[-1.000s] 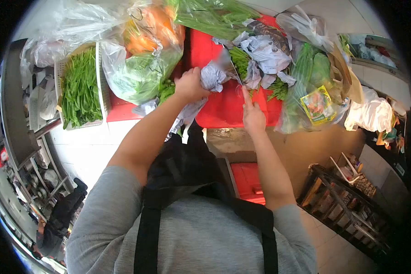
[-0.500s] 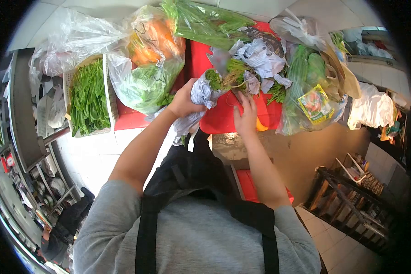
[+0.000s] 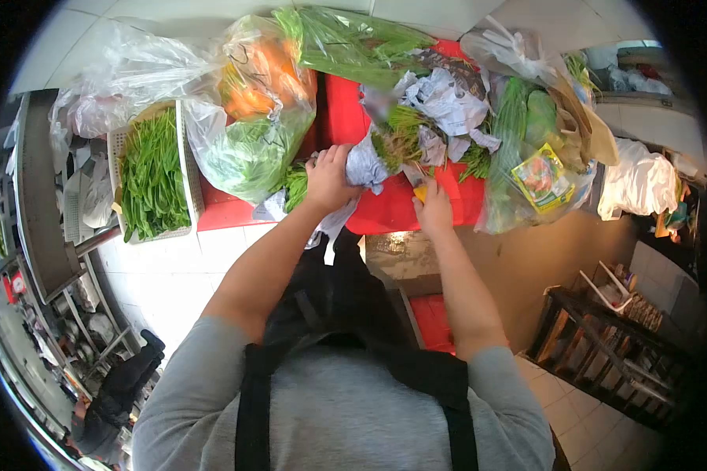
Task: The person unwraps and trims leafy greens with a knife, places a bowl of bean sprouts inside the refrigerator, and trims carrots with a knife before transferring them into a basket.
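Observation:
My left hand (image 3: pixel 331 180) is closed round a paper-wrapped bundle (image 3: pixel 364 163), whose green stems and roots (image 3: pixel 397 141) stick out toward the right. Below and right of those roots, my right hand (image 3: pixel 434 206) grips the yellow handle of a knife (image 3: pixel 419 189). The blade points up toward the roots and is partly hard to make out. Crumpled paper (image 3: pixel 446 100) lies beyond the bundle, with more green leaves (image 3: pixel 477 157) beside it. All of this is on the red surface (image 3: pixel 353 110).
A white basket of green vegetables (image 3: pixel 149 177) stands left, beside a bag with orange and leafy vegetables (image 3: pixel 253 157). Bagged greens (image 3: pixel 353 39) lie at the back. Another vegetable bag (image 3: pixel 526 149) sits right. A person (image 3: pixel 110 400) is at lower left.
My right hand first held the knife at the bundle's end, then moved down and right, and now grips its yellow handle. The bundle's roots have come into view.

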Demonstrator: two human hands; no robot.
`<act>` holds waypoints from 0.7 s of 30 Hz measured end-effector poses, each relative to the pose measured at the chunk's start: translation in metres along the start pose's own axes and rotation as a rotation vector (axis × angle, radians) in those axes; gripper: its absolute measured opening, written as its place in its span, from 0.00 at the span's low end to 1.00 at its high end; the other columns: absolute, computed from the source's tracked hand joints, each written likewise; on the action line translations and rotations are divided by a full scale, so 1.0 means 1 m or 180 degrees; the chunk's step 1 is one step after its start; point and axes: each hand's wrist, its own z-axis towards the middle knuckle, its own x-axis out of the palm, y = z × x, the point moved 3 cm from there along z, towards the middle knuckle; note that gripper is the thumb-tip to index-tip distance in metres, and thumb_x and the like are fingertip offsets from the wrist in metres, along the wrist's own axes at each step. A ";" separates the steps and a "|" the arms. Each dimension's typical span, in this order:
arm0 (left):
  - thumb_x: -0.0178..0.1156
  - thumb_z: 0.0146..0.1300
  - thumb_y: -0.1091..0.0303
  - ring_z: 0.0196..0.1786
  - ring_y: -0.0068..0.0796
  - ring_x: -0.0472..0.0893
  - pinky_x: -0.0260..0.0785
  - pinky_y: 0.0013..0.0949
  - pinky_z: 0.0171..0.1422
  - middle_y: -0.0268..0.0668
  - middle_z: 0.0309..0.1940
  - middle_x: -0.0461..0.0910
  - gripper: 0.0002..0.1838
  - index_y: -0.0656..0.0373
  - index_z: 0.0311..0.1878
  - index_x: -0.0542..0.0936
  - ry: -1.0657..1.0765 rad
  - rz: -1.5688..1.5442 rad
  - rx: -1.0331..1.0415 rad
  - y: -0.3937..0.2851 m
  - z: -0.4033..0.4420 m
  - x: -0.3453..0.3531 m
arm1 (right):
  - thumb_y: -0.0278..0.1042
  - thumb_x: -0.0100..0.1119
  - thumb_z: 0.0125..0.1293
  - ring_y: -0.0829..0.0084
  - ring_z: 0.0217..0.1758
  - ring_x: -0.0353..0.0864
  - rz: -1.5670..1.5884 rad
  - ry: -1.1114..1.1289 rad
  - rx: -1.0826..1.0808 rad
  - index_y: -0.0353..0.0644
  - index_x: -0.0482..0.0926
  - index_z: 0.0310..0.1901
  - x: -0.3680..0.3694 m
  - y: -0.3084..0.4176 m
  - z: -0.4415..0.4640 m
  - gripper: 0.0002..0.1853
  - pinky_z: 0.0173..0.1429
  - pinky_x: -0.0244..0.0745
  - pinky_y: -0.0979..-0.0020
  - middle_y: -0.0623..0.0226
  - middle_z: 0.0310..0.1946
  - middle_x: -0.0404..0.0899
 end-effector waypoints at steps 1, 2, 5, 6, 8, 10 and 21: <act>0.76 0.32 0.58 0.59 0.42 0.70 0.59 0.55 0.62 0.35 0.52 0.73 0.43 0.49 0.58 0.69 -0.0002 0.0082 -0.0083 0.001 0.002 0.009 | 0.39 0.60 0.60 0.45 0.47 0.76 0.0356 0.0027 -0.0153 0.50 0.66 0.60 -0.002 0.002 -0.001 0.27 0.50 0.73 0.53 0.46 0.47 0.74; 0.76 0.33 0.57 0.59 0.42 0.70 0.60 0.56 0.61 0.35 0.52 0.73 0.43 0.49 0.58 0.69 -0.0011 0.0165 -0.0156 0.002 0.006 0.016 | 0.39 0.59 0.61 0.45 0.46 0.76 0.0424 0.0097 -0.0079 0.50 0.66 0.61 -0.006 0.001 -0.006 0.26 0.50 0.73 0.52 0.45 0.46 0.75; 0.76 0.36 0.55 0.59 0.41 0.70 0.60 0.58 0.60 0.34 0.52 0.73 0.42 0.49 0.58 0.69 0.0078 0.0368 -0.0262 0.004 0.019 0.028 | 0.40 0.55 0.64 0.44 0.44 0.77 0.0495 0.0262 0.0131 0.48 0.65 0.62 -0.070 0.031 -0.028 0.24 0.47 0.73 0.49 0.44 0.44 0.76; 0.76 0.36 0.55 0.59 0.41 0.70 0.60 0.59 0.60 0.34 0.52 0.73 0.42 0.49 0.58 0.69 0.0136 0.0436 -0.0290 0.005 0.021 0.031 | 0.40 0.54 0.65 0.44 0.43 0.78 0.0446 0.0319 0.0197 0.48 0.65 0.62 -0.083 0.036 -0.037 0.24 0.47 0.73 0.49 0.44 0.43 0.76; 0.76 0.36 0.55 0.59 0.40 0.70 0.60 0.61 0.59 0.34 0.52 0.72 0.41 0.49 0.58 0.69 0.0143 0.0500 -0.0249 0.004 0.022 0.033 | 0.40 0.51 0.67 0.43 0.42 0.78 0.0467 0.0404 0.0259 0.48 0.65 0.61 -0.092 0.040 -0.049 0.22 0.46 0.73 0.49 0.45 0.41 0.77; 0.76 0.37 0.55 0.60 0.40 0.69 0.60 0.62 0.59 0.33 0.53 0.72 0.41 0.49 0.58 0.69 0.0194 0.0558 -0.0241 0.004 0.023 0.035 | 0.40 0.50 0.68 0.43 0.41 0.78 0.0596 0.0469 0.0244 0.47 0.66 0.60 -0.092 0.041 -0.058 0.20 0.45 0.73 0.49 0.46 0.39 0.78; 0.76 0.38 0.56 0.62 0.40 0.66 0.57 0.62 0.63 0.33 0.55 0.70 0.43 0.47 0.61 0.67 0.0473 0.0726 -0.0242 0.005 0.030 0.043 | 0.39 0.49 0.68 0.44 0.36 0.79 0.0584 0.1138 0.0045 0.40 0.65 0.48 -0.046 0.018 -0.053 0.13 0.40 0.73 0.48 0.46 0.31 0.77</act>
